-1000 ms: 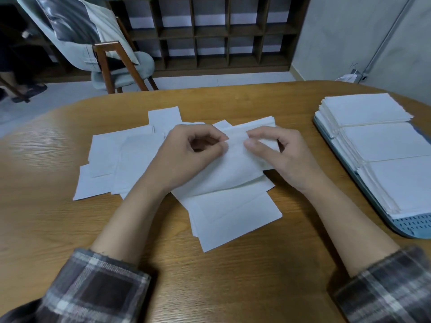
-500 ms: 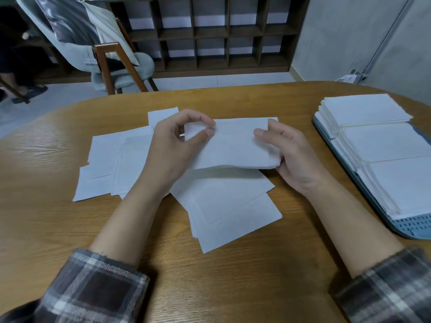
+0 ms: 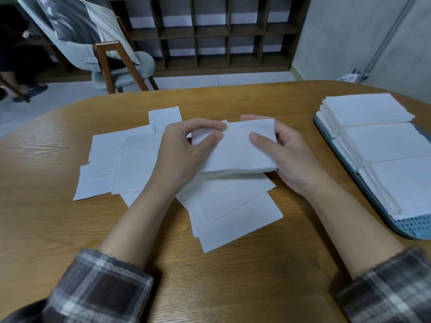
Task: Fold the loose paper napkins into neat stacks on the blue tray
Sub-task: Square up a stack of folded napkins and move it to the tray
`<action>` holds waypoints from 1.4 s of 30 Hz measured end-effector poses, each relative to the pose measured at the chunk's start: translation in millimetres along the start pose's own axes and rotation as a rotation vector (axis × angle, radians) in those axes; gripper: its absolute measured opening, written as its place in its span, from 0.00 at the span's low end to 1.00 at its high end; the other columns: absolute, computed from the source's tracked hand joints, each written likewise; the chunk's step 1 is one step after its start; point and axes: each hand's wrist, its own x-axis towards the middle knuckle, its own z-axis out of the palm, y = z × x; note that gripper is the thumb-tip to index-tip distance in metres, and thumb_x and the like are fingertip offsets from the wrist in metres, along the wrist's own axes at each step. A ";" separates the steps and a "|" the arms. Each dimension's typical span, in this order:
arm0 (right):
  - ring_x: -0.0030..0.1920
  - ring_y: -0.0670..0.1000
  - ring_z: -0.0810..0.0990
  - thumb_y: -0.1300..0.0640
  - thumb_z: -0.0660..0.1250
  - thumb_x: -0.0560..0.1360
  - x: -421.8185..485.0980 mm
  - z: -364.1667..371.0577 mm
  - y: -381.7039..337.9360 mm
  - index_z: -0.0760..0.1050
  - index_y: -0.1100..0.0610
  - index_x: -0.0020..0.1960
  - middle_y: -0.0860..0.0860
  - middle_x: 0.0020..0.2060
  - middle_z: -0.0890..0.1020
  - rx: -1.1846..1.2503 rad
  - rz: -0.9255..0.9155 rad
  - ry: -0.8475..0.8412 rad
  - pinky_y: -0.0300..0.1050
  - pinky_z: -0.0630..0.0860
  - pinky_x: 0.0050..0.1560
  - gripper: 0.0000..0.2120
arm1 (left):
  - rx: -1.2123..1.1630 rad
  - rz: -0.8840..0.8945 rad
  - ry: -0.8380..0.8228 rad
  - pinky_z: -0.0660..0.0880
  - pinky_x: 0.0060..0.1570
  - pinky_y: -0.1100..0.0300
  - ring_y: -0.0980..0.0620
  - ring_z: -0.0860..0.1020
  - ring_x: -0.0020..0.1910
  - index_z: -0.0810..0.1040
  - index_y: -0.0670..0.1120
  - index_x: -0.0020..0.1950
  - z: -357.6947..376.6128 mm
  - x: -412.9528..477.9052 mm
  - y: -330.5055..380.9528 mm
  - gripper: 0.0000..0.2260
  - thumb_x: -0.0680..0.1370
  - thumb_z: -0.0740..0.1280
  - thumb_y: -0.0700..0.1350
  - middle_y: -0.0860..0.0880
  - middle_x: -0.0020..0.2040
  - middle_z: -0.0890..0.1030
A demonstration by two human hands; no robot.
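Note:
I hold one folded white napkin (image 3: 235, 150) above the table's middle. My left hand (image 3: 184, 155) pinches its left edge between thumb and fingers. My right hand (image 3: 286, 155) grips its right edge, thumb on top and fingers behind. Under it several loose flat napkins (image 3: 233, 210) lie spread on the wood, with more of them (image 3: 112, 164) to the left. At the right edge a blue tray (image 3: 410, 227) carries three neat stacks of folded napkins (image 3: 384, 143) in a row.
The wooden table (image 3: 210, 276) is oval, with bare wood near me and at the far side. Beyond it stand a padded chair (image 3: 109, 57) and a dark shelf unit (image 3: 221, 33). A person's legs show at far left (image 3: 14, 66).
The napkin went from lying half-folded on the pile to being lifted and folded narrower. My right hand has moved in toward the left, bringing the napkin's right part over.

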 end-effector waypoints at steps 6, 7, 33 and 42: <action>0.63 0.51 0.83 0.60 0.67 0.84 -0.7 1.7 -4.3 0.74 0.41 0.74 0.48 0.64 0.83 0.013 -0.038 0.038 0.50 0.82 0.62 0.23 | 0.089 0.026 0.047 0.81 0.50 0.62 0.60 0.82 0.55 0.87 0.54 0.55 2.2 -2.3 -0.4 0.06 0.79 0.77 0.48 0.60 0.56 0.86; 0.62 0.51 0.84 0.60 0.67 0.83 -0.4 0.6 -5.6 0.73 0.40 0.75 0.49 0.63 0.83 0.088 -0.034 0.049 0.50 0.83 0.60 0.25 | 0.119 0.031 0.073 0.80 0.50 0.63 0.60 0.81 0.56 0.85 0.55 0.58 2.2 -2.2 -1.0 0.09 0.78 0.77 0.51 0.60 0.58 0.83; 0.64 0.36 0.80 0.63 0.73 0.79 6.6 -18.9 8.1 0.87 0.48 0.58 0.37 0.57 0.86 -0.279 -0.073 0.323 0.39 0.73 0.70 0.13 | 0.416 0.194 -0.150 0.72 0.58 0.69 0.60 0.73 0.62 0.74 0.57 0.70 15.6 -8.7 -4.2 0.27 0.73 0.80 0.54 0.57 0.67 0.70; 0.63 0.32 0.79 0.63 0.71 0.79 6.8 -16.3 9.1 0.87 0.48 0.59 0.35 0.56 0.86 -0.342 -0.113 0.320 0.25 0.71 0.63 0.14 | 0.583 0.188 -0.612 0.75 0.50 0.60 0.59 0.75 0.52 0.81 0.58 0.49 25.9 -20.6 -2.4 0.12 0.71 0.78 0.58 0.59 0.49 0.77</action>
